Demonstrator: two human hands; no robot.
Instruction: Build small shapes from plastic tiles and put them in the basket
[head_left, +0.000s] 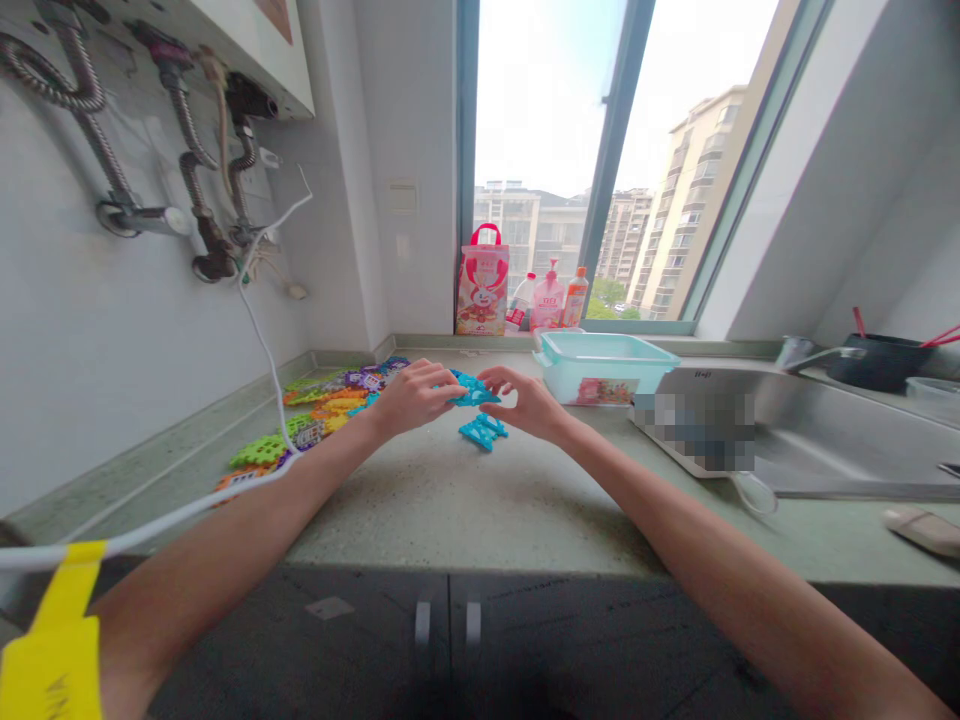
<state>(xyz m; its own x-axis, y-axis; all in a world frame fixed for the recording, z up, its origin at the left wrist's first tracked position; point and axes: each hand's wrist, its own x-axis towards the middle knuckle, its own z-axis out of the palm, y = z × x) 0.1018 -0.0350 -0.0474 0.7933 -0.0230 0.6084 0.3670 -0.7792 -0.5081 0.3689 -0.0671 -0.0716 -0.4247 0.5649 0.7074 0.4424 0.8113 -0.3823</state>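
Nearest the camera, a yellow strap [64,640] and a white cable [187,510] cross the lower left corner above the speckled grey-green stone tabletop [465,510]. Both bare forearms reach out over it. The left hand [409,398] and the right hand [529,403] meet above the tabletop, their fingers pinched from either side on a blue plastic interlocking puzzle piece [472,390], held just clear of the surface. Just below and between the hands, a second blue plastic piece [484,432] lies flat on the tabletop. To the left, a spread of multicoloured plastic puzzle pieces [322,415] lies along the wall. Behind the right hand stands a pale turquoise plastic box [600,365], beside a steel sink [825,440]. Farthest off, a red-and-white paper bag [482,280] and some bottles [551,298] stand on the windowsill.
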